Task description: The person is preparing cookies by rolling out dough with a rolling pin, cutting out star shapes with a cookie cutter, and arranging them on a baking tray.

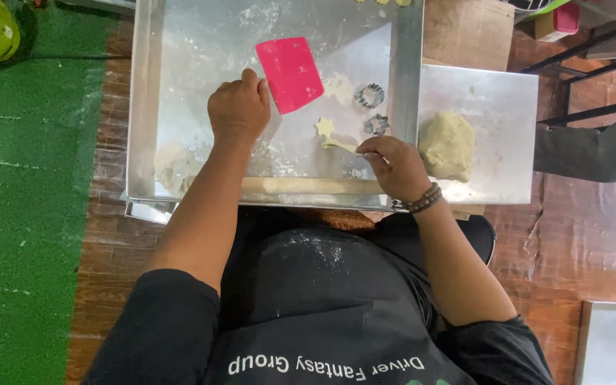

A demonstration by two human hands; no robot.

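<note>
- Centre frame: our right hand [393,165] pinches a thin dough strip [341,146] beside the star cut-out [324,126] on the floured tray [180,78].
- Our left hand [238,108] rests knuckles-up by the pink scraper [290,73]; its grip we cannot tell.
- Risk, we judge: the soft strip tears or drags the star out of shape.
- Count: two metal cutters [371,95], one rolling pin [308,185], one dough ball [447,145] at right.
</note>
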